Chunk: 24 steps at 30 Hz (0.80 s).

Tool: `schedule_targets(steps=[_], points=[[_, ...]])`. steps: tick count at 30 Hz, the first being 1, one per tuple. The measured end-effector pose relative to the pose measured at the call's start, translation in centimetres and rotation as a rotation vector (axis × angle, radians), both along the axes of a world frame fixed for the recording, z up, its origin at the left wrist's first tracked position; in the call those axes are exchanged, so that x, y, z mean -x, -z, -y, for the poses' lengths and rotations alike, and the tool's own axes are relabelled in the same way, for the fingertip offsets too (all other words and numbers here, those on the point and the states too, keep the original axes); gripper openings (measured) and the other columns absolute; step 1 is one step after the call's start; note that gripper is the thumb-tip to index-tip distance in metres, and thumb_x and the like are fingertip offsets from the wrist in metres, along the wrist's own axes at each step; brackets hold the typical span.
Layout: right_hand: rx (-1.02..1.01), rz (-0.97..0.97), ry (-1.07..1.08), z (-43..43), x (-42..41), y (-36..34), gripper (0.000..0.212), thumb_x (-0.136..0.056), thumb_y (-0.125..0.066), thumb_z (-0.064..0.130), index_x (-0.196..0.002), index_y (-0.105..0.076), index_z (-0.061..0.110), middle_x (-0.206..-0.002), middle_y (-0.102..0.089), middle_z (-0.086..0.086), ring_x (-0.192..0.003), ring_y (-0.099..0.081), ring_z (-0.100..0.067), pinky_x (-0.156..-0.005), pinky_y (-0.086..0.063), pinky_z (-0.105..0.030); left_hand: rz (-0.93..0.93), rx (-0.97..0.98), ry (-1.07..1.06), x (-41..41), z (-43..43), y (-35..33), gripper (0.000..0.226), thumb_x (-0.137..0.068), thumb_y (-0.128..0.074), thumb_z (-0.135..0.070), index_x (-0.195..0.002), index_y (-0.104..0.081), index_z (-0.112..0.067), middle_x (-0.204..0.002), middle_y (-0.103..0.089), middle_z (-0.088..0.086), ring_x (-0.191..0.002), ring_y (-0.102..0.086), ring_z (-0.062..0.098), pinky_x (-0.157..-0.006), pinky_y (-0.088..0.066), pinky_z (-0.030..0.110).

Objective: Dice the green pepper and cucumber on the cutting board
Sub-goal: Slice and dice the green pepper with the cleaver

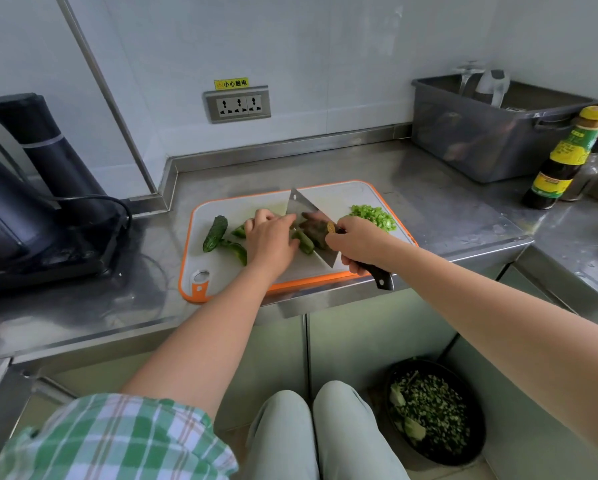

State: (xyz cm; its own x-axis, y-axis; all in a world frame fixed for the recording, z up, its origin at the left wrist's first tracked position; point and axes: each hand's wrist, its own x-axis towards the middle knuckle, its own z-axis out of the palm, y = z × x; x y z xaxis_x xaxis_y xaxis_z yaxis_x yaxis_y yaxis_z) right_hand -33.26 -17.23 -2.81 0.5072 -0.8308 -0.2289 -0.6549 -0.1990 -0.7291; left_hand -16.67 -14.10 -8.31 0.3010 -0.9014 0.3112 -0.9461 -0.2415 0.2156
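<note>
Right hand (356, 242) grips cleaver (308, 209) by handle; left hand (271, 239) curled over green pepper (304, 242) beside blade. Cutting board (221, 271): cucumber (215, 233) at 9 o'clock, diced pile (373, 216) at 2 o'clock.

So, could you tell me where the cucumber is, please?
Head view: the cucumber lies at the left end of the cutting board, just left of the green pepper pieces and the left hand.
</note>
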Motion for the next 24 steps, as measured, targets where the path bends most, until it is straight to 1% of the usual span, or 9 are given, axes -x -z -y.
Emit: schedule_targets(steps=[2,4,8,10,11,16,20,22,24], points=[[0.055,-0.029,-0.008,-0.3,-0.2,0.3,0.014,-0.090,-0.043,0.012,-0.077,-0.041,0.009,-0.059,-0.055,-0.009,-0.041,-0.049,-0.022,-0.040,-0.042,-0.024,0.007,0.028,-0.100,0.1,-0.1,0.1,0.035,-0.087,-0.063,-0.038,-0.120,-0.061,-0.028,-0.114,-0.065,-0.003,-0.114,-0.039,0.025,-0.082,-0.025,0.037],[0.097,-0.036,-0.010,-0.4,-0.3,0.5,0.013,-0.090,-0.042,0.011,-0.077,-0.041,0.009,-0.060,-0.056,-0.009,-0.041,-0.050,-0.022,-0.040,-0.042,-0.024,0.025,0.018,-0.175,0.4,-0.2,0.2,0.028,-0.087,-0.062,-0.044,-0.111,-0.066,-0.030,-0.109,-0.067,-0.003,-0.112,-0.039,0.026,-0.082,-0.025,0.037],[0.185,0.022,0.039,-0.2,-0.2,0.4,0.011,-0.091,-0.041,0.013,-0.081,-0.042,0.008,-0.064,-0.054,-0.007,-0.042,-0.053,-0.024,-0.038,-0.038,-0.023,0.010,-0.016,-0.226,1.3,-0.1,0.5,0.027,-0.089,-0.057,-0.047,-0.099,-0.072,-0.028,-0.102,-0.068,0.000,-0.112,-0.038,0.028,-0.085,-0.025,0.040],[0.221,0.054,0.060,-0.2,0.0,0.0,0.011,-0.092,-0.041,0.015,-0.087,-0.044,0.007,-0.067,-0.052,-0.008,-0.044,-0.053,-0.025,-0.037,-0.038,-0.023,-0.028,-0.022,-0.236,1.5,0.2,0.7,0.027,-0.089,-0.057,-0.048,-0.102,-0.072,-0.029,-0.102,-0.069,-0.003,-0.114,-0.038,0.027,-0.086,-0.024,0.040],[0.233,0.046,0.047,-0.2,0.1,-0.3,0.011,-0.093,-0.041,0.016,-0.086,-0.043,0.007,-0.067,-0.052,-0.008,-0.044,-0.053,-0.025,-0.036,-0.038,-0.023,-0.040,-0.026,-0.241,1.5,0.3,0.7,0.027,-0.089,-0.057,-0.048,-0.103,-0.071,-0.030,-0.103,-0.069,-0.003,-0.115,-0.037,0.027,-0.087,-0.024,0.040],[0.262,-0.096,-0.047,-0.6,0.3,-0.1,0.015,-0.093,-0.041,0.016,-0.078,-0.039,0.011,-0.069,-0.055,-0.008,-0.043,-0.054,-0.023,-0.038,-0.038,-0.023,-0.197,-0.013,-0.299,1.9,0.5,0.4,0.025,-0.090,-0.057,-0.046,-0.100,-0.073,-0.029,-0.105,-0.069,0.003,-0.118,-0.039,0.030,-0.091,-0.026,0.039],[0.274,-0.136,-0.052,-0.4,0.3,0.6,0.018,-0.093,-0.041,0.016,-0.076,-0.038,0.012,-0.080,-0.056,-0.012,-0.048,-0.052,-0.024,-0.043,-0.040,-0.027,-0.319,0.050,-0.304,2.3,0.6,0.5,0.019,-0.089,-0.058,-0.041,-0.099,-0.072,-0.032,-0.101,-0.071,-0.004,-0.113,-0.043,0.029,-0.089,-0.029,0.037],[0.249,-0.120,-0.047,-0.3,0.3,0.6,0.014,-0.094,-0.041,0.016,-0.081,-0.040,0.009,-0.080,-0.055,-0.013,-0.049,-0.052,-0.025,-0.044,-0.040,-0.028,-0.368,0.093,-0.290,2.6,0.5,0.3,0.018,-0.088,-0.060,-0.038,-0.101,-0.071,-0.032,-0.099,-0.072,-0.008,-0.112,-0.044,0.028,-0.089,-0.029,0.036],[0.202,-0.091,-0.045,-0.3,0.0,0.7,0.011,-0.093,-0.040,0.015,-0.085,-0.041,0.008,-0.075,-0.054,-0.011,-0.046,-0.053,-0.025,-0.041,-0.041,-0.025,-0.381,0.109,-0.287,2.8,0.4,0.0,0.019,-0.087,-0.062,-0.036,-0.105,-0.068,-0.032,-0.099,-0.072,-0.010,-0.113,-0.044,0.026,-0.089,-0.029,0.035]])
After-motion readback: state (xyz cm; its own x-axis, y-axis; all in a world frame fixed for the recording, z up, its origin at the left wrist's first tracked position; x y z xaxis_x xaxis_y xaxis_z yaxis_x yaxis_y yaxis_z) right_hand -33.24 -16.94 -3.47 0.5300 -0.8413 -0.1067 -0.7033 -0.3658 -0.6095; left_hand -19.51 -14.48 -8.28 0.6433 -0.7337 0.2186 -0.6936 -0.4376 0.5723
